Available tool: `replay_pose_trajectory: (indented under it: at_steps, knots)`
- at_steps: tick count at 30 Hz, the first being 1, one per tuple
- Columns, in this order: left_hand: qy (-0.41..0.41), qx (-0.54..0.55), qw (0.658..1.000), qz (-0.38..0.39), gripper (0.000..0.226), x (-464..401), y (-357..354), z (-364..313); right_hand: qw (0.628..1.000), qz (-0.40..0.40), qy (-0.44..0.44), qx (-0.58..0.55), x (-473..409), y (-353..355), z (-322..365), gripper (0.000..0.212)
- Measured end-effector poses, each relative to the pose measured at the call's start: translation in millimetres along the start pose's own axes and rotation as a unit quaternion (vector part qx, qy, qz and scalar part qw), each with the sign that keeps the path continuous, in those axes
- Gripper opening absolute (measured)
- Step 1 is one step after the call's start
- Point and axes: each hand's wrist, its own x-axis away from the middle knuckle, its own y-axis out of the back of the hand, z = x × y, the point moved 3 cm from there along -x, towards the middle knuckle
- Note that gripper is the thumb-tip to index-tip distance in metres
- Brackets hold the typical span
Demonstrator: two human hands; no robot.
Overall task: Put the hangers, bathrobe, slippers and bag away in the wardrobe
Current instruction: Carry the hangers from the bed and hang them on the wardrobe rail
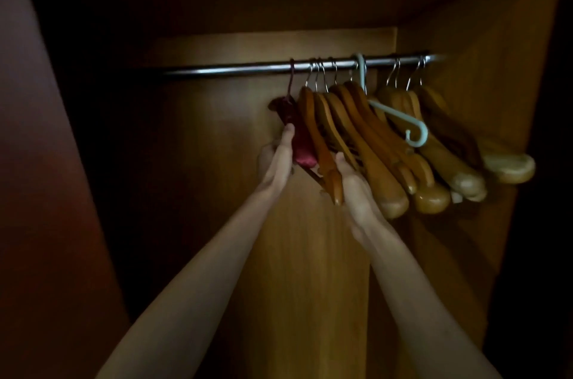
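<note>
Inside the dim wooden wardrobe (279, 46), a metal rail (235, 70) carries several wooden hangers (381, 158), one pale blue plastic hanger (400, 118) and a dark red padded hanger (297, 136) at the left end of the row. My left hand (277, 161) reaches up and holds the red padded hanger from its left side, thumb against the padding. My right hand (353, 189) grips the lower end of the leftmost wooden hanger (325, 167). Both forearms stretch up from the bottom of the view.
The wardrobe's back panel and right side wall (483, 37) close in the hangers. A reddish-brown door or panel (37, 192) stands at the left. The rail's left part is bare and in shadow.
</note>
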Motion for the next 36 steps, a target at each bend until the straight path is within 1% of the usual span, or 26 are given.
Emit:
replay_pose_trajectory:
  at_steps: [2, 3, 5, 7, 10, 13, 15, 16, 19, 22, 24, 26, 29, 31, 33, 36]
  knots:
    - [-0.009, 0.048, 0.996, -0.074, 0.033, 25.8, -2.8, 27.8, 1.0, 0.007, -0.014, 0.027, 5.9, 11.9, -28.7, 0.041]
    - [-0.018, 0.044, 0.995, -0.092, 0.027, 38.0, -5.9, 45.8, 0.998, 0.006, -0.031, 0.051, 9.0, 19.3, -48.9, 0.041]
    - [-0.02, 0.016, 0.996, -0.085, 0.023, 61.3, -15.8, 88.5, 0.992, 0.005, -0.057, 0.114, 14.8, 36.9, -89.6, 0.048]
    - [0.014, -0.001, 0.999, -0.041, 0.026, 85.7, -28.2, 137.8, 0.985, 0.009, -0.08, 0.154, 26.0, 56.2, -126.2, 0.051]
    - [0.104, -0.043, 0.992, 0.056, 0.02, 129.3, -49.0, 207.7, 0.97, 0.009, -0.138, 0.202, 51.8, 91.4, -181.8, 0.045]
    - [0.174, -0.084, 0.967, 0.163, 0.018, 177.4, -68.6, 273.5, 0.947, 0.005, -0.212, 0.242, 88.2, 129.6, -236.3, 0.037]
    - [0.23, -0.103, 0.942, 0.224, 0.018, 205.9, -79.7, 313.6, 0.932, 0.005, -0.259, 0.255, 110.4, 153.3, -276.1, 0.033]
    - [0.258, -0.113, 0.925, 0.257, 0.018, 221.4, -86.6, 333.9, 0.921, -0.003, -0.289, 0.263, 124.3, 167.9, -298.8, 0.032]
    - [0.314, -0.156, 0.881, 0.318, 0.02, 257.5, -96.5, 372.2, 0.879, -0.029, -0.376, 0.29, 170.2, 196.5, -349.1, 0.03]
    - [0.362, -0.2, 0.813, 0.41, 0.018, 305.0, -112.5, 413.7, 0.846, -0.082, -0.433, 0.3, 228.3, 214.6, -381.9, 0.025]
    - [0.372, -0.219, 0.772, 0.466, 0.02, 339.6, -120.1, 433.7, 0.824, -0.111, -0.468, 0.298, 270.2, 224.3, -399.4, 0.022]
    - [0.365, -0.234, 0.731, 0.527, 0.018, 370.4, -127.8, 445.7, 0.804, -0.159, -0.504, 0.274, 312.8, 234.5, -414.8, 0.019]
    - [0.333, -0.264, 0.662, 0.617, 0.015, 412.2, -135.9, 455.7, 0.768, -0.241, -0.539, 0.248, 381.8, 244.6, -430.9, 0.017]
    - [0.312, -0.281, 0.615, 0.668, 0.016, 439.1, -140.5, 459.1, 0.739, -0.312, -0.556, 0.218, 428.2, 244.5, -433.4, 0.022]
    - [0.29, -0.298, 0.567, 0.711, 0.018, 466.7, -143.9, 460.2, 0.702, -0.381, -0.572, 0.186, 477.3, 239.1, -435.7, 0.026]
    - [0.244, -0.314, 0.495, 0.772, 0.017, 515.9, -148.1, 452.2, 0.657, -0.481, -0.568, 0.114, 546.4, 218.3, -431.4, 0.023]
